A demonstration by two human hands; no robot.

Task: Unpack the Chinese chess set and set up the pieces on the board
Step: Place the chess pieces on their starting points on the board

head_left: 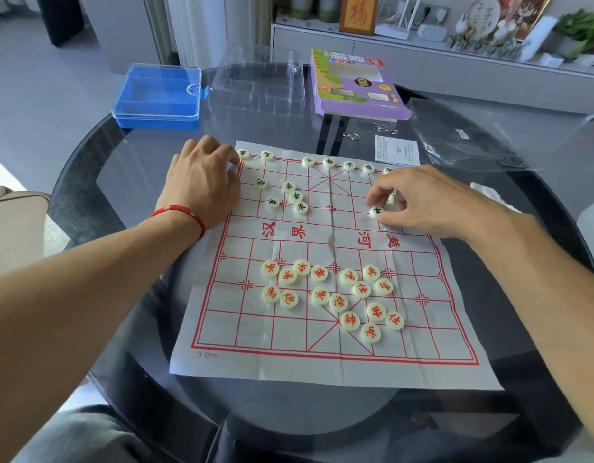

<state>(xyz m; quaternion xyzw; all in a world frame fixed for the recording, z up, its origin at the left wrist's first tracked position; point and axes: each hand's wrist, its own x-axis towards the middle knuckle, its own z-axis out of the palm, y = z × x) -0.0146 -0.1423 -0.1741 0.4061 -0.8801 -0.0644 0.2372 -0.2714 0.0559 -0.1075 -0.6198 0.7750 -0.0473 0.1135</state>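
Glass table (128,155), board (322,365) w/ "3.0cm" mark; right hand (432,205) fingers pinching black piece (376,211), left hand (202,185) flat.

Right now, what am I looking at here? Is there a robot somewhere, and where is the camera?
No robot: a person works with bare hands, and the single picture comes from a camera worn on their head, looking down. On a round glass table lies a paper chess board with red lines. Black-lettered pieces sit on the far half, several already lined up along the far edge. The red-lettered pieces lie in a loose heap on the near half. The left hand, with a red bracelet, rests at the board's far left corner. The right hand pinches one black-lettered piece with its fingertips. Behind the board stand a blue plastic box, a clear plastic tray and the purple game box.
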